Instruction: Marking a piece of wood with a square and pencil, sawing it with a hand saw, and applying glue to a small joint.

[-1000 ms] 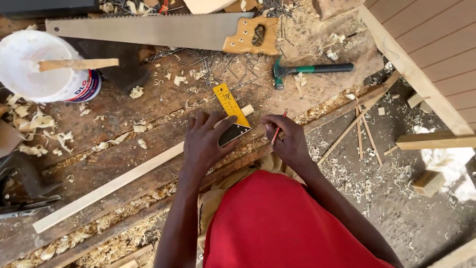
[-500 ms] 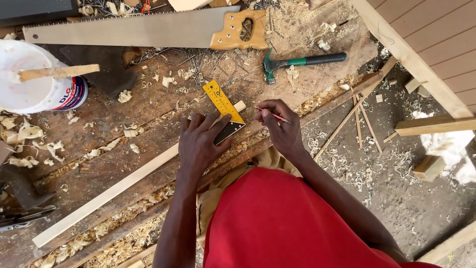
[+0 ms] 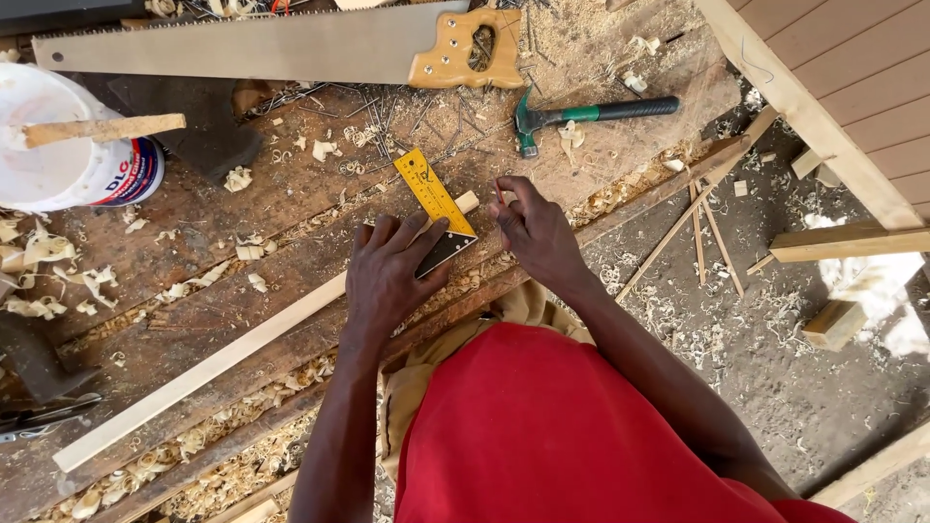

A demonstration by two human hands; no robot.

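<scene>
Shavings of pale wood [image 3: 39, 254] litter the far left of the rough, dark wooden worktop [image 3: 242, 208], just below a white plastic bucket [image 3: 68, 155] that has a short wooden stick [image 3: 102, 128] resting across its rim. Along the top edge lies a long steel handsaw with a light wooden handle [image 3: 291, 44], teeth toward the back. A long, thin strip of pale wood [image 3: 223, 360] runs diagonally from lower left up toward the middle, its upper end near a yellow metal try square with a black stock [image 3: 436, 208]. The left hand [image 3: 392, 276] lies flat with fingers spread, pressing the black stock of the square down onto the strip; the yellow blade points up and away across the strip. Just to the right, the right hand [image 3: 533, 232] is pinched narrow beside the end of the strip, fingertips together as if gripping something thin, but I cannot tell what it holds. Loose nails [image 3: 387, 116] lie scattered behind the square. Further right rests a claw hammer with a green and black handle [image 3: 591, 114]. Beyond the worktop's edge, thin wooden sticks [image 3: 702, 228] lie on the dusty ground [image 3: 775, 368], near a small wood offcut [image 3: 831, 324] and a slatted wooden panel [image 3: 843, 87].
</scene>
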